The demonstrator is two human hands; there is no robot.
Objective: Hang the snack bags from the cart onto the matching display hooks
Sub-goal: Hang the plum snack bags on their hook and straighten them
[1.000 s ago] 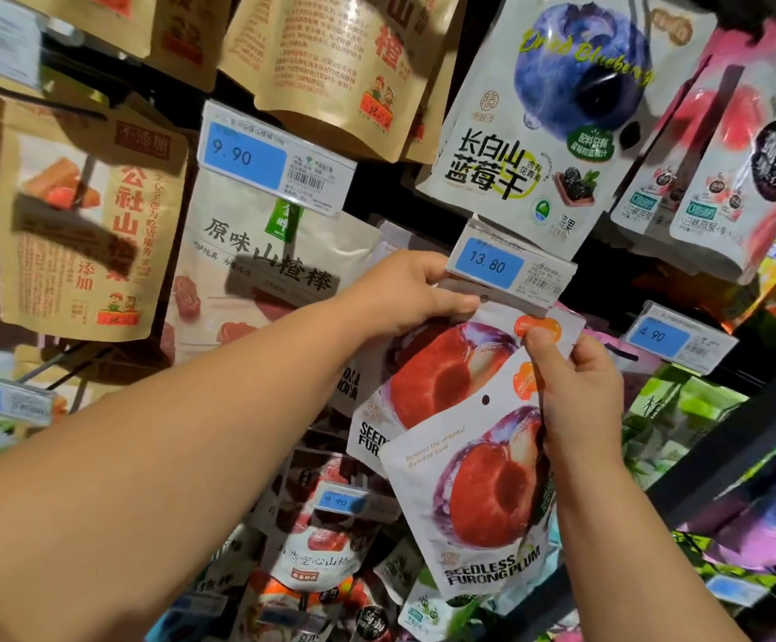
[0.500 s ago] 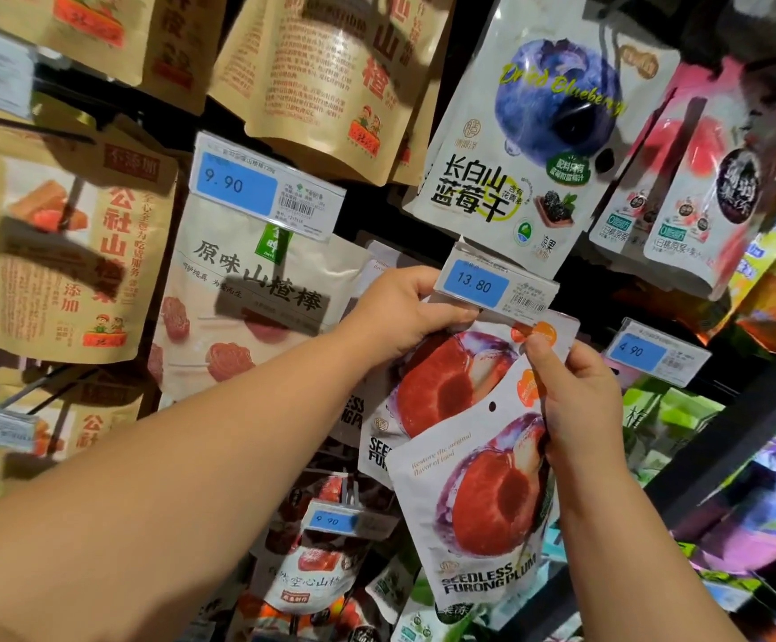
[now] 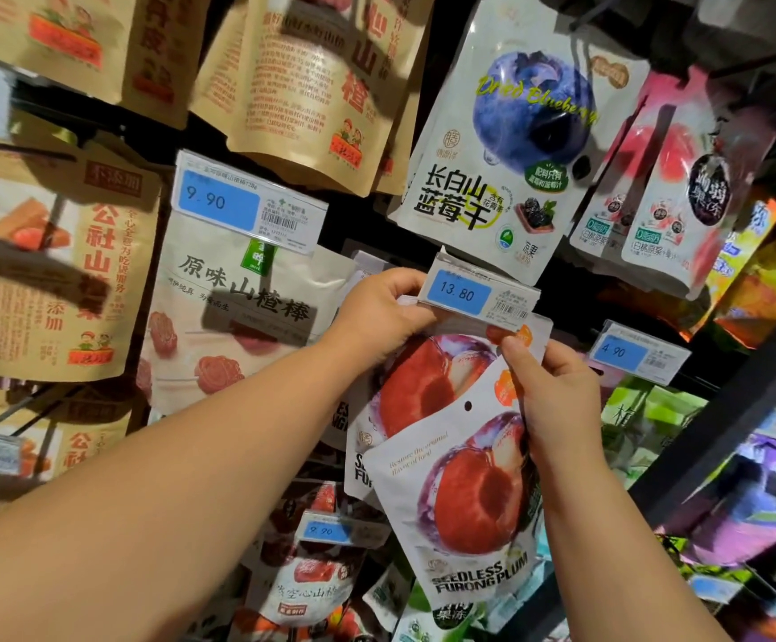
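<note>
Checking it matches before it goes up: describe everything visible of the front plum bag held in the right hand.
The front plum bag is a glossy white pouch, tilted, printed with a halved red plum and "SEEDLESS FURONG PLUM". The hang hole near its top is free, not on a hook. The right hand pinches its upper right corner, by an orange badge. It overlaps an identical bag behind, under the 13.80 price tag.

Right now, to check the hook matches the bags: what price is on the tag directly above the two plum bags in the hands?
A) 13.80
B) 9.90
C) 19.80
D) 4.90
A: the blue price tag directly above the rear plum bag, gripped by the left hand, reads 13.80; the right hand holds the front plum bag.
</note>
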